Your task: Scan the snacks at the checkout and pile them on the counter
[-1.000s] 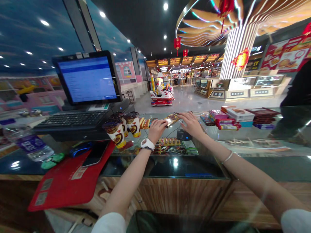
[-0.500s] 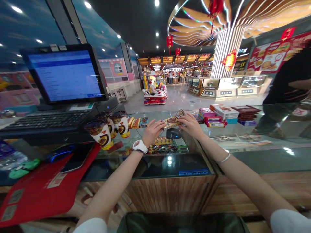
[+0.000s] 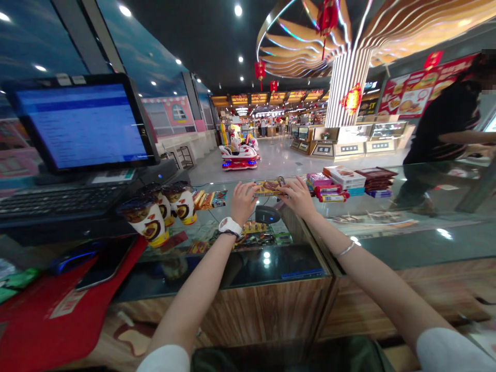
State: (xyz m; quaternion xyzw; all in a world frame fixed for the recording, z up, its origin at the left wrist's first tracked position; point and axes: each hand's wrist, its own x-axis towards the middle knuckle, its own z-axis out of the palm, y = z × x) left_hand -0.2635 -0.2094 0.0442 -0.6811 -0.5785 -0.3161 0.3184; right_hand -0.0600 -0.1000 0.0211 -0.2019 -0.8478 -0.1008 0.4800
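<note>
A flat yellow-and-brown snack packet [image 3: 268, 187] lies between my hands at the far side of the glass counter. My left hand [image 3: 243, 200], with a white watch on its wrist, grips the left end. On the right end are the bent fingers of my right hand [image 3: 299, 199], with a bangle on that wrist. What is printed on the packet is too small to read. Just below it sits a dark rounded device [image 3: 267, 214], and left of my left hand lies a row of wrapped snack bars [image 3: 211, 199].
Patterned cups [image 3: 149, 222] stand left, before a monitor [image 3: 85, 124] and keyboard [image 3: 58, 199]. A phone [image 3: 104, 262] rests on a red sheet [image 3: 73, 320]. Stacked boxes [image 3: 344, 176] and brown packets [image 3: 375, 181] lie right. A person in black [image 3: 442, 124] stands beyond the counter.
The view has turned slightly right. The packet now lies more level between my hands, having been tilted up to the right. The person in black shows more fully.
</note>
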